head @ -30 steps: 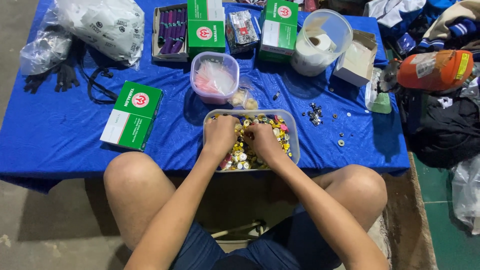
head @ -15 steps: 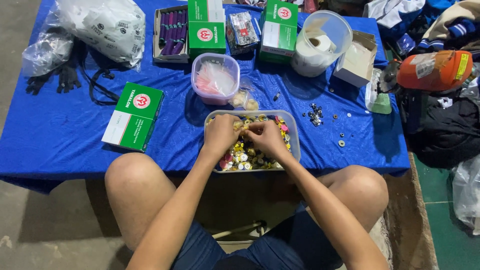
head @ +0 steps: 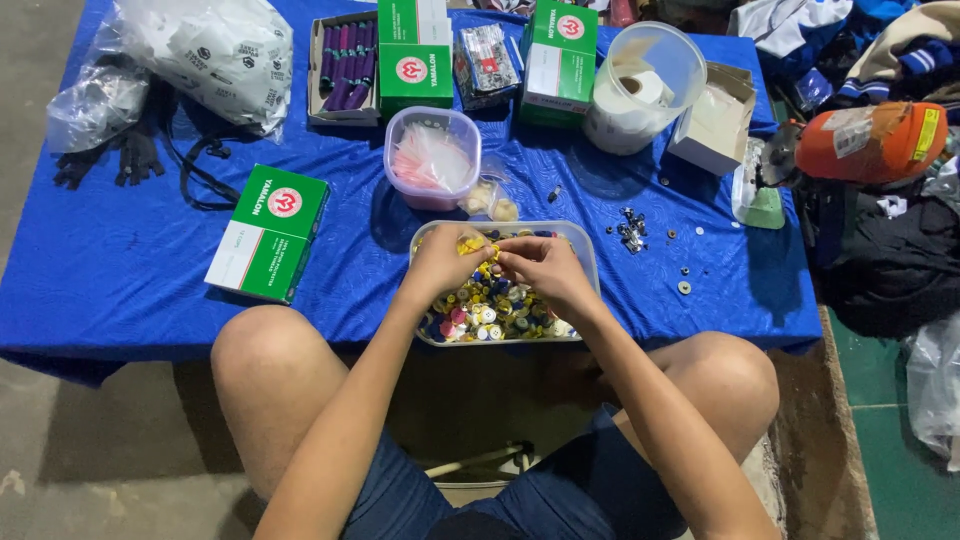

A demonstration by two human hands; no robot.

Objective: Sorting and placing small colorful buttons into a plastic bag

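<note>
Fingers of both hands pinch together over the tub (head: 585,250) at frame centre, left hand (head: 443,262) and right hand (head: 543,268) meeting on a small yellow piece (head: 472,244). Tub's packed with colourful bits (head: 495,312). Green box (head: 268,232) sits off to the left on the blue cloth (head: 120,270).

Green-white boxes (head: 270,232) (head: 562,48) on blue table; maybe more.

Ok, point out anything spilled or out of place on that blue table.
A few small metal parts and washers lie loose on the blue cloth, right of the clear tray of coloured caps where both hands work. They look scattered rather than kept in any container. Nothing else stands out.
</note>
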